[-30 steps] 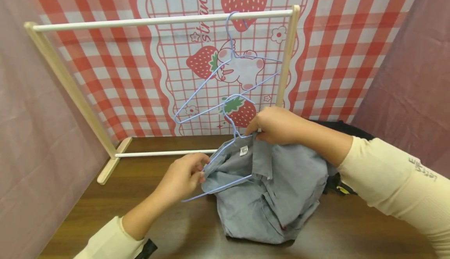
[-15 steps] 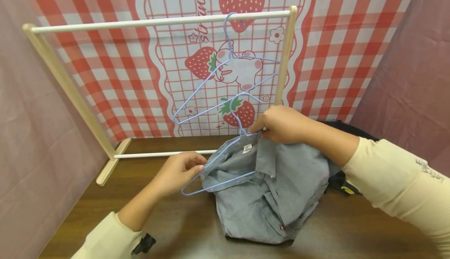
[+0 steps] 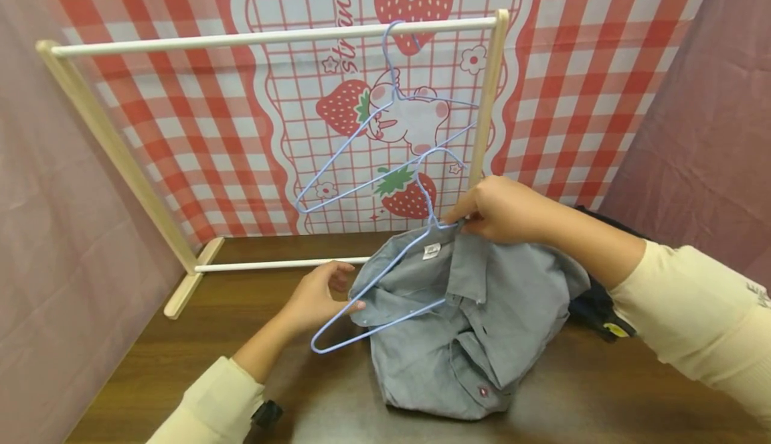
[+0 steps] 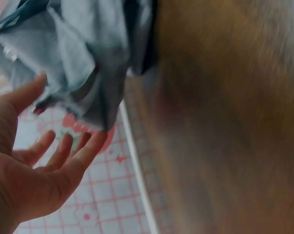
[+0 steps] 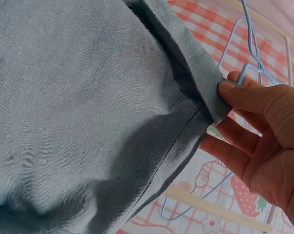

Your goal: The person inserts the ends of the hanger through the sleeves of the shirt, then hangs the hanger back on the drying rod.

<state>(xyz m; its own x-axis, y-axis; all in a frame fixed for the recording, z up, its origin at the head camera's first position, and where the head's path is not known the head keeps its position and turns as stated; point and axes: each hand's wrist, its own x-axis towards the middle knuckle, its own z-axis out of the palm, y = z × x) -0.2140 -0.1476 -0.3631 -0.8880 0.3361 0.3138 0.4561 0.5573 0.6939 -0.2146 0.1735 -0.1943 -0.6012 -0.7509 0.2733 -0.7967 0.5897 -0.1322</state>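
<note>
A grey collared shirt (image 3: 512, 310) is bunched above the brown table, a white label showing inside its neck. One side of a light-blue hanger (image 3: 373, 280) runs into the shirt's neck opening; the other side sticks out in front of the collar's left part. At the collar, beside the base of the hook, my right hand (image 3: 506, 209) pinches the cloth and the hanger between thumb and fingers, as the right wrist view confirms. My left hand (image 3: 316, 300) has its fingers spread at the shirt's left edge; in the left wrist view they grip nothing, and contact is unclear.
Behind stands a wooden rack (image 3: 120, 156) with a white top rail (image 3: 241, 40). A second blue hanger (image 3: 346, 142) hangs from that rail near its right post. Dark cloth (image 3: 593, 303) with a yellow patch lies on the table (image 3: 241, 337) at right.
The held hanger and collar have shifted right with my right hand. My left hand has let go of the collar's left edge and its fingers have spread. The hanger's left end now shows fully.
</note>
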